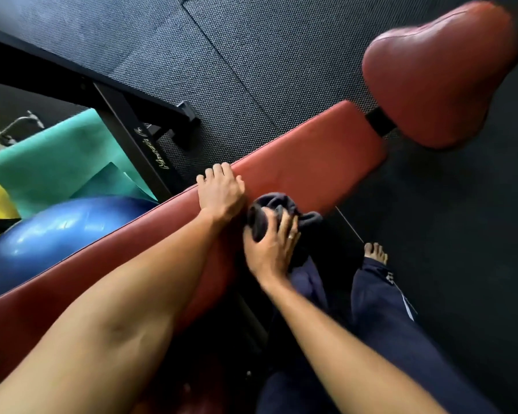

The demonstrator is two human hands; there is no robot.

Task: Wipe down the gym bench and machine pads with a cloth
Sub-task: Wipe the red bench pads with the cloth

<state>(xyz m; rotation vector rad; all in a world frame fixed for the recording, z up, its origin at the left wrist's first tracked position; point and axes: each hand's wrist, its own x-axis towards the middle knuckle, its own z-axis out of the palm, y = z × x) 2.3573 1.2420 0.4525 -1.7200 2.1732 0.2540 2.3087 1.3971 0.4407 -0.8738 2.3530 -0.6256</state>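
R hand (269, 246) grips the bunched dark cloth (272, 209) at the near edge of the red bench pad (311, 156). L hand (220, 192) is just beside it, fingers hooked over the far edge. Pad's long axis runs up-right twd the seat pad (437, 76), so R hand is prob. nearer that stretch.

The light is dim and uneven, brightest toward the upper left and sinking to near black at the lower right. A soft sheen lies on the red seat pad (440, 73) and white glare streaks the blue ball (57, 231). The right hand (269, 249) and cloth (271, 212) are smeared by motion blur. Wide-angle distortion bows the bench (305, 162) and the seams of the floor mats (251, 40) toward the edges
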